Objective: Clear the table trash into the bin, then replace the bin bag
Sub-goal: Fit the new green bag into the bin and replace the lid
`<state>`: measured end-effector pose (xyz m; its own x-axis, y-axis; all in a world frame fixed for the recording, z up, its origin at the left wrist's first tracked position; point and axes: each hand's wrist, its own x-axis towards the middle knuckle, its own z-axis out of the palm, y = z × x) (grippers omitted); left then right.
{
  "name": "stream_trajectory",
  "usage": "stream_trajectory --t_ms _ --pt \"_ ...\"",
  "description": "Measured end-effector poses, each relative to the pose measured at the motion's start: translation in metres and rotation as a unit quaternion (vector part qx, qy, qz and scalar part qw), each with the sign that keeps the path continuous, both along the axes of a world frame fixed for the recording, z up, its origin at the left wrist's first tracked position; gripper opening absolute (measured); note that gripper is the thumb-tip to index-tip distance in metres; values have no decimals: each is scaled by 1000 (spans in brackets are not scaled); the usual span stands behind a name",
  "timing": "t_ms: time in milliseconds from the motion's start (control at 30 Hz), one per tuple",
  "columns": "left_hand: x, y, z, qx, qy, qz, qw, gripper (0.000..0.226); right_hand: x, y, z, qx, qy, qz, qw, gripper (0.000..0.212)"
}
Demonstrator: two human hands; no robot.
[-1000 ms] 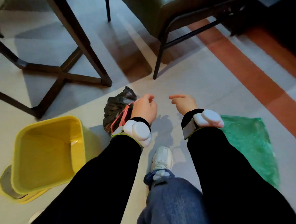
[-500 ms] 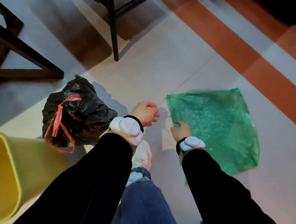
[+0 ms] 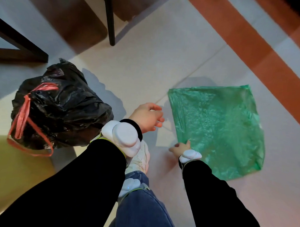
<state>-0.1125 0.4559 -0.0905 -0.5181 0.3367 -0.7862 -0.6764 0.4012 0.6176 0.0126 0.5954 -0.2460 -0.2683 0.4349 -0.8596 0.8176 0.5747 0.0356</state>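
A flat green bin bag lies spread on the pale floor tiles at the right. My right hand is low at its near left edge, fingers touching the plastic; whether they pinch it I cannot tell. My left hand hovers above the floor just left of the green bag, fingers apart and holding nothing. A full black bin bag, tied with red drawstrings, sits on the floor at the left. The yellow bin shows at the lower left edge, beside the black bag.
A dark table base stands at the upper left and a chair leg at top centre. An orange floor stripe runs diagonally at the right. My white shoe and jeans-clad knee are between my arms.
The view swung right and lower. My left hand let go of the black bag's red strings and moved right. My right hand dropped down to the green bag's edge.
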Motion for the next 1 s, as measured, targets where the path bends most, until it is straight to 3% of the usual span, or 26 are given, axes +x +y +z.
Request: stream_trajectory --t_ms 100,233,400,533,667,767,867,933,1000 --pt "0 -11 -2 -4 -3 5 1000 14 13 -14 -3 62 56 -6 997 42" --pt "1 -22 3 -21 0 11 1000 15 3 -15 2 42 102 17 994 37" --pt "3 -41 28 -16 2 34 999 14 -48 -29 43 18 284 -134 949 24" --pt "5 -53 49 -41 30 53 997 15 -91 -58 93 -110 355 -257 892 32" --pt "8 -80 79 -110 141 39 983 16 -116 -95 165 -364 337 -352 794 43" --pt "11 -106 111 -165 158 22 973 38 -121 -122 228 -481 329 -310 751 51" --pt "16 -136 139 -156 137 98 973 64 -121 -154 285 -554 330 -202 737 53" --pt "26 -162 162 -165 151 160 961 65 -120 -183 325 -573 350 -120 731 50" --pt "40 -199 185 -97 160 263 947 62 -111 -223 366 -571 362 -23 737 52"
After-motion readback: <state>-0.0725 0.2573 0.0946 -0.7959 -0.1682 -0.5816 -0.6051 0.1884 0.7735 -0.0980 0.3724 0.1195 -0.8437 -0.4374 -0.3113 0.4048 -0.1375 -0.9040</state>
